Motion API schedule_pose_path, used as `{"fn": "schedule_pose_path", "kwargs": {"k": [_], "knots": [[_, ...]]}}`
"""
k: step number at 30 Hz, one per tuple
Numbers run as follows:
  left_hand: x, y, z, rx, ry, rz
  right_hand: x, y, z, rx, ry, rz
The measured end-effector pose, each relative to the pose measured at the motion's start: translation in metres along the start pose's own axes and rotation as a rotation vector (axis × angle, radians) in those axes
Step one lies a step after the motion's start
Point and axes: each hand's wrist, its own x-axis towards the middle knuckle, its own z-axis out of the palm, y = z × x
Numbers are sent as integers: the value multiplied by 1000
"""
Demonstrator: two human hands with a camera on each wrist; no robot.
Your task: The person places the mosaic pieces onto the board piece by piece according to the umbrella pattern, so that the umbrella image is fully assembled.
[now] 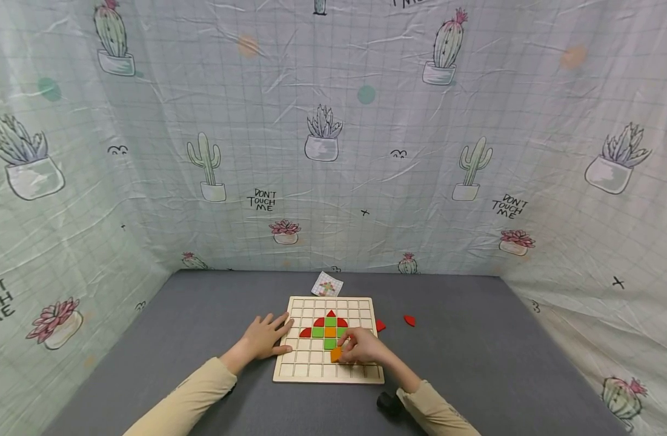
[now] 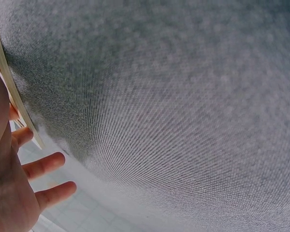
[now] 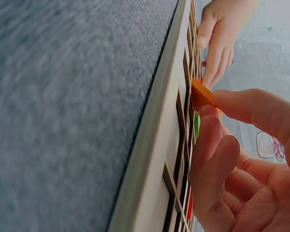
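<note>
A pale wooden grid board (image 1: 301, 363) lies on the grey table. My left hand (image 1: 261, 338) rests against its left edge with fingers spread and straight; in the left wrist view some fingertips (image 2: 48, 166) stick out past the board's rim. My right hand (image 1: 361, 346) pinches an orange square tile (image 1: 335, 355) between thumb and finger, low over the board, just below a green tile (image 1: 330, 344). The right wrist view shows this orange tile (image 3: 203, 93) tilted at the grid. Green, red and orange pieces form a figure in the board's middle, its right part hidden by my right hand.
A small card (image 1: 327, 284) with a coloured pattern lies behind the board. Two red pieces are to the right, one (image 1: 380, 326) by the board's edge and another curved one (image 1: 409, 320) farther off. A black object (image 1: 389, 404) sits near my right forearm.
</note>
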Motion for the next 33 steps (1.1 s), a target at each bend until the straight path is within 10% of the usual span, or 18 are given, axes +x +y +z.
{"fn": "schedule_pose_path", "kwargs": {"k": [33], "knots": [[-1, 1, 3, 17, 9, 1, 4, -10, 11, -7, 35, 33]]}}
